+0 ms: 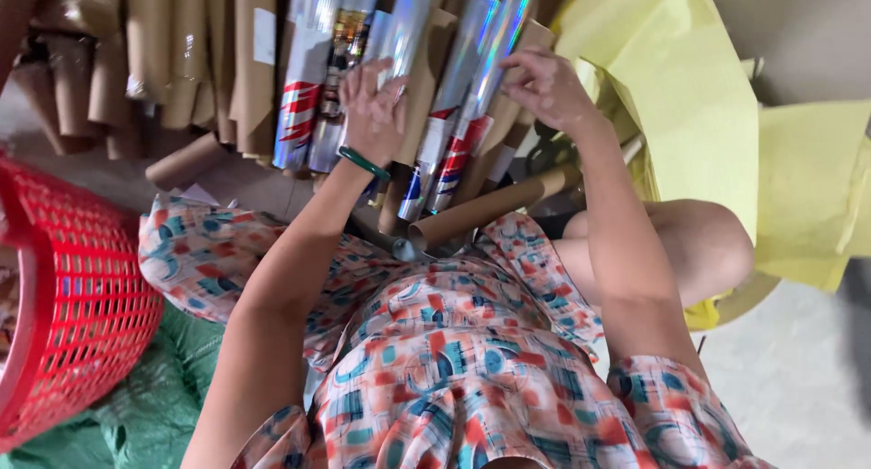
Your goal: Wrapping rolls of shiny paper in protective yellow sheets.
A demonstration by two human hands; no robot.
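Head view, looking down past my patterned dress (454,369): my left hand (372,111), a green bangle (363,163) at its wrist, sits at upper centre of the frame with the fingers curled around a shiny holographic foil roll (408,24), which runs up and out past the top edge. My right hand (544,88) is just right of it, fingers bent and pinching at the side of a second foil roll (494,43) that leans up toward the top of the frame; whether the thumb is fully round it I cannot tell. Both rolls lie directly under my palms, in the middle of a cluster of similar foil rolls with red and blue printed ends (449,156), and bare cardboard tubes (494,204) rest below them, nearer my lap. To handle these well, I judge I should grip near the stiff core instead of the loose foil edge, and keep each roll separate so the film does not crease or unwind. A red plastic basket (82,288) stands at the left edge, green sacking (154,405) below it, and yellow paper sheets (689,88) fill the upper right.
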